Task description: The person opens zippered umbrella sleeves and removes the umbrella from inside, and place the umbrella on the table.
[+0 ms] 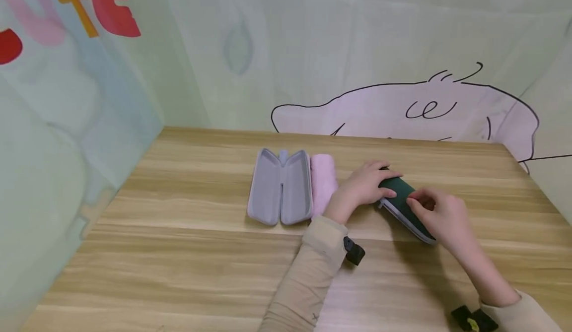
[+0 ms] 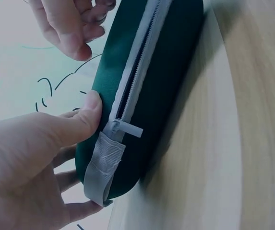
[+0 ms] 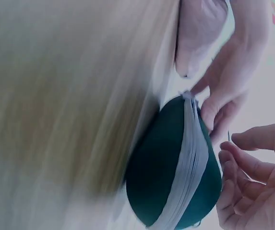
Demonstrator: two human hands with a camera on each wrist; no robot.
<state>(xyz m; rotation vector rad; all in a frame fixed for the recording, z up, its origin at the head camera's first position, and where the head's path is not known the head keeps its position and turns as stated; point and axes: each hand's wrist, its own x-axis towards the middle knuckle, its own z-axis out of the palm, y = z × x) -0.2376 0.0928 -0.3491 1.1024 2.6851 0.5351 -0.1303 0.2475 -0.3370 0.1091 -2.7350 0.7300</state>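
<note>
A dark green zippered case (image 1: 399,191) lies at an angle on the right half of the table. Its pale grey zipper (image 2: 136,79) shows a narrow dark gap between the teeth near the slider. My left hand (image 1: 364,188) grips the far end of the case, thumb on its side, beside a grey fabric loop (image 2: 103,160) and the small zipper pull (image 2: 129,129). Over the near part of the case hovers my right hand (image 1: 442,213), its fingers loosely curled. In the right wrist view, a small space separates its thumb (image 3: 252,138) from the index fingertip, with nothing held.
Left of my hands, a grey hard case (image 1: 265,193) lies spread open, its two hollow halves facing up. A rolled pink cloth (image 1: 323,178) touches its right side. The wooden table (image 1: 201,267) meets a printed fabric wall (image 1: 313,39) at its back edge.
</note>
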